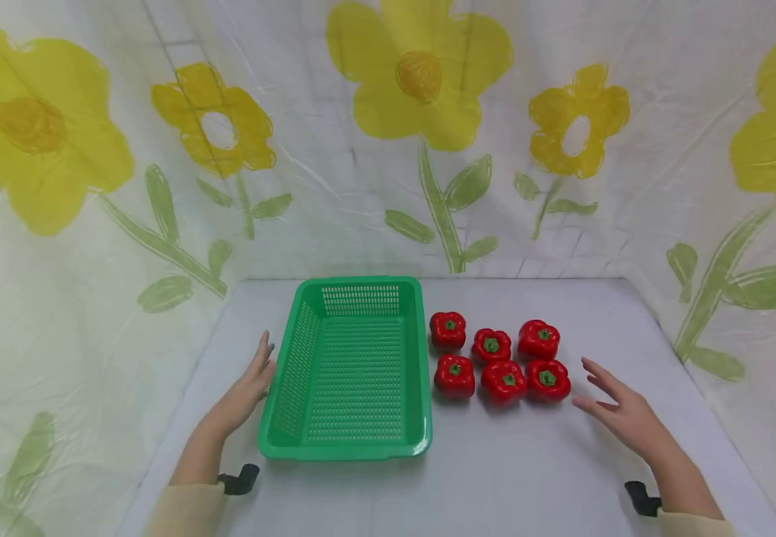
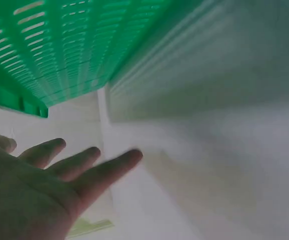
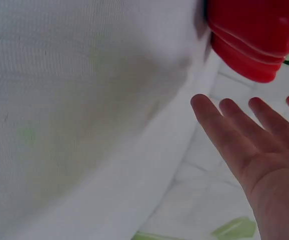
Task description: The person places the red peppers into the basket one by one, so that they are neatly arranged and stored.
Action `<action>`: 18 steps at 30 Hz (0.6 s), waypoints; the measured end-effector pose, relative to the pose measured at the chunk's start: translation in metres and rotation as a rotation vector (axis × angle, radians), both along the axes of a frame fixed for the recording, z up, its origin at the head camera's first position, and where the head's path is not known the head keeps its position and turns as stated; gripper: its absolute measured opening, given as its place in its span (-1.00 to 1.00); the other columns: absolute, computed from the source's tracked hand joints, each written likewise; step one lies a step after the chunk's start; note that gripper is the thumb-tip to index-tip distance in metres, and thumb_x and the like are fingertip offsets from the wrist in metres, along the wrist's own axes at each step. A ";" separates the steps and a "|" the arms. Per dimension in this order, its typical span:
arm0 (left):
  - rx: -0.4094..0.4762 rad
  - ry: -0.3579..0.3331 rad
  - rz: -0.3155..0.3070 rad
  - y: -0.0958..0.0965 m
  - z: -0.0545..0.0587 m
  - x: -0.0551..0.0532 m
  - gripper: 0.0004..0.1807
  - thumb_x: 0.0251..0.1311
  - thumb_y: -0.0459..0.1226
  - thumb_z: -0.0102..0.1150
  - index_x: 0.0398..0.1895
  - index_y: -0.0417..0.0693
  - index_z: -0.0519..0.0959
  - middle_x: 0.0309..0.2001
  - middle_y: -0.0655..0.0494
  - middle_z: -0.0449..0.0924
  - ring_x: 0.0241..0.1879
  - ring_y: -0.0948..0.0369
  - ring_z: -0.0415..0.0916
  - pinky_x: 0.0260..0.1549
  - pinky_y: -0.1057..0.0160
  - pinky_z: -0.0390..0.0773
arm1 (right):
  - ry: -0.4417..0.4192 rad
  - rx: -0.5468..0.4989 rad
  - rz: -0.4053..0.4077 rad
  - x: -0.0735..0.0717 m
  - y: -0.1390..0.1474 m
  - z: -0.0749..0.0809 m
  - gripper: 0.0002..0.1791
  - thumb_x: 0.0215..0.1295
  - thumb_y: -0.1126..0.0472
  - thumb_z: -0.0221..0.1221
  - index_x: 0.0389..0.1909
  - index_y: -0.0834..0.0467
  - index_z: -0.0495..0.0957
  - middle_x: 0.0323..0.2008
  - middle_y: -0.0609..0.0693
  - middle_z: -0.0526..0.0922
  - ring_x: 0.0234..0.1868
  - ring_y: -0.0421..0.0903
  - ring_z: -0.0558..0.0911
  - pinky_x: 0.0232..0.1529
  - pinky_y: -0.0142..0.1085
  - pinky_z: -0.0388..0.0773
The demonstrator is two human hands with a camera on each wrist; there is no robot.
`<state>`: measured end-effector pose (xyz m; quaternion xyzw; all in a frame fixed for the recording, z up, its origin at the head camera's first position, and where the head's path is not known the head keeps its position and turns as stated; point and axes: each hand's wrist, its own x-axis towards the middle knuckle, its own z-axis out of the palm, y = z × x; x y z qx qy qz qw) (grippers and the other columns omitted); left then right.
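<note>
A green plastic basket (image 1: 354,380) with slotted walls stands on the white table, nothing inside it. Beside its left wall is my left hand (image 1: 243,391), fingers spread and holding nothing; the left wrist view shows this hand (image 2: 39,190) below the basket's slotted side (image 2: 74,50). Several red bell peppers with green stems sit in two loose rows right of the basket. My right hand (image 1: 619,414) is just right of the nearest bell pepper (image 1: 548,380), fingers extended, grasping nothing. In the right wrist view, red bell peppers (image 3: 254,30) appear beyond the fingertips (image 3: 200,102).
A white cloth with painted yellow flowers (image 1: 421,74) hangs behind the table and along both sides. The white tabletop (image 1: 495,470) stretches in front of the peppers. Each wrist carries a black strap mount (image 1: 240,479).
</note>
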<state>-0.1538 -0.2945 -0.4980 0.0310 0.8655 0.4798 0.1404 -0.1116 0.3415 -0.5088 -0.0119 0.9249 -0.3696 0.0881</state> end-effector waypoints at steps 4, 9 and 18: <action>0.102 -0.027 0.019 0.004 -0.007 -0.003 -0.24 0.57 0.14 -0.38 0.61 0.40 -0.50 0.65 -0.14 -0.30 0.56 -0.34 -0.28 0.27 -0.52 0.16 | -0.019 -0.038 -0.019 0.000 -0.001 -0.005 -0.02 0.37 -0.21 0.22 0.62 0.07 -0.04 0.54 0.33 0.11 0.43 0.43 0.24 0.17 0.24 0.51; 0.212 -0.047 0.020 0.006 -0.015 -0.006 -0.27 0.56 0.18 -0.45 0.63 0.36 -0.41 0.66 0.05 -0.43 0.60 -0.17 -0.51 0.39 -0.47 -0.18 | -0.018 -0.081 -0.026 -0.001 -0.004 -0.010 -0.02 0.36 -0.19 0.25 0.62 0.06 -0.02 0.53 0.32 0.13 0.44 0.41 0.25 0.17 0.21 0.52; 0.281 -0.052 -0.010 0.012 -0.022 -0.010 -0.33 0.61 0.05 -0.38 0.63 0.47 -0.35 0.65 0.21 -0.49 0.61 -0.06 -0.55 0.45 -0.35 -0.22 | 0.006 -0.114 -0.035 -0.003 -0.007 -0.018 -0.02 0.34 -0.17 0.28 0.62 0.04 0.01 0.53 0.30 0.15 0.44 0.38 0.28 0.13 0.16 0.59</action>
